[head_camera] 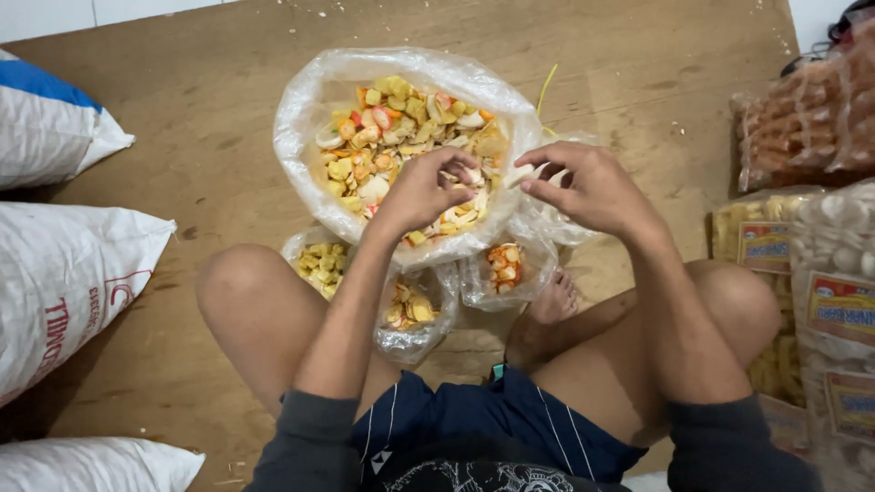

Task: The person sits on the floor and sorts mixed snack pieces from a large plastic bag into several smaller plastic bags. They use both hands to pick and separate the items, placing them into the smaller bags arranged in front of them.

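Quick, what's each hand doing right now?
Left hand: fingers curled down among the mixed crackers in the big clear bag; grip hidden.
Right hand: pinching one pale cracker.

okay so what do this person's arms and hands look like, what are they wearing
Both hands are bare: the left hand and right hand wear no gloves, rings or watch. Dark grey sleeves are pushed up near the elbows, leaving both forearms uncovered.

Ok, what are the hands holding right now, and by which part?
The right hand pinches a pale cracker piece by its end, at the big bag's rim. The left hand rests in the mixed crackers; whether it grips one cannot be told.
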